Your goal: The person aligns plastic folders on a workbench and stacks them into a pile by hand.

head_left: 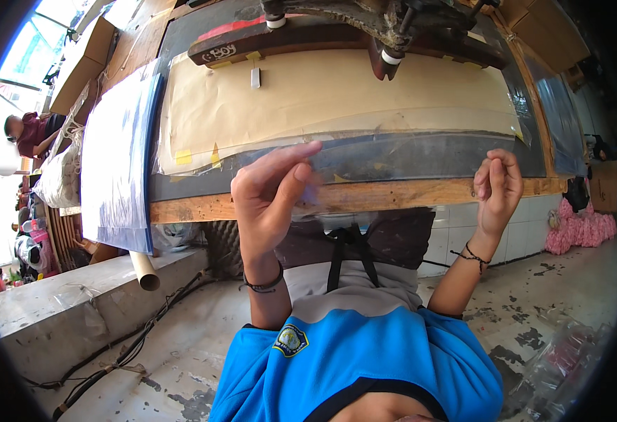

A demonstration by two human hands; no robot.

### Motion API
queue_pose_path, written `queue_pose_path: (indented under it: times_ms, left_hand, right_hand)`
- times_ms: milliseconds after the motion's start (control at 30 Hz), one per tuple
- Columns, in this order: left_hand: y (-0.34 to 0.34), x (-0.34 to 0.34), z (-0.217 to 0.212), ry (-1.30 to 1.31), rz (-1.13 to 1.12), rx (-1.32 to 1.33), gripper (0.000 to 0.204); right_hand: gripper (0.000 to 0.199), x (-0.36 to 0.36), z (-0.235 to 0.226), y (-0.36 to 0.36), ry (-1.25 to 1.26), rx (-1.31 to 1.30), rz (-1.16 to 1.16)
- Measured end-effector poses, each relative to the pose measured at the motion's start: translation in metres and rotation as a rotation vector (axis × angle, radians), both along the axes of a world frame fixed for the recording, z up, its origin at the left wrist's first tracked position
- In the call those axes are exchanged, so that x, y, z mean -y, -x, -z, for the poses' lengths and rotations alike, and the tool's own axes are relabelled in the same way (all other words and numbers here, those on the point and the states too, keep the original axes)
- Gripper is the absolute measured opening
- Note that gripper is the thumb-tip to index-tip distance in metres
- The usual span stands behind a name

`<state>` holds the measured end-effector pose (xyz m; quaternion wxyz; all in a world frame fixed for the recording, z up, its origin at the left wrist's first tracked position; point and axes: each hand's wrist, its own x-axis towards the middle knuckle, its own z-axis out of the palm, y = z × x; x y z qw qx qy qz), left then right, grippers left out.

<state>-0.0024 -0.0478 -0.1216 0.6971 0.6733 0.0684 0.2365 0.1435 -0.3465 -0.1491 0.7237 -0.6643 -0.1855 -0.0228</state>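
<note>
My left hand [270, 193] is raised in front of the table's near edge, its index finger stretched to the right and the thumb apart below it. A smear by its thumb hides the other fingers, and I make out nothing held there. To the right, my right hand [500, 184] is up near the table's front right corner with its fingers curled against the thumb. Anything in that pinch is hidden. Beyond both hands, a large tan sheet [336, 95] lies on the dark tabletop [456, 156], with clear film along its near side and yellow tape pieces [183, 156] on it.
A dark squeegee-like bar [287, 46] on a metal frame spans the table's far side. Clear blue-edged sheets [117, 155] hang over the left end. A cardboard tube [145, 273] juts out below them. Cables [129, 344] run along the floor; a pink bundle [580, 228] lies right.
</note>
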Motion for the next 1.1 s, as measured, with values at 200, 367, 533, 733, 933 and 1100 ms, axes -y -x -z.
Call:
queue_pose_path:
  times_ms: [200,367,533,733,933,1100]
  left_hand:
    - [-0.011,0.014,-0.021,0.121,0.107,-0.004,0.018]
    - [-0.014,0.013,-0.047,0.223,0.268,-0.086,0.016]
    - [-0.014,0.022,-0.066,0.149,0.24,-0.224,0.019]
    - [-0.004,0.024,-0.064,0.256,0.276,-0.201,0.012]
    - [0.006,0.023,-0.062,0.353,0.325,-0.123,0.01]
    - [0.007,0.023,-0.06,0.442,0.371,-0.055,0.01]
  right_hand:
    - [0.024,-0.026,-0.046,-0.012,0.192,0.391,0.204]
    - [0.025,-0.069,-0.122,-0.008,0.739,0.737,-0.267]
    - [0.027,-0.095,-0.134,-0.017,0.629,0.305,-0.68]
    - [0.026,-0.105,-0.14,-0.01,0.684,0.318,-0.804]
    - [0.029,-0.107,-0.15,-0.002,0.664,0.4,-0.799]
    - [0.036,-0.11,-0.161,-0.001,0.757,0.343,-0.85]
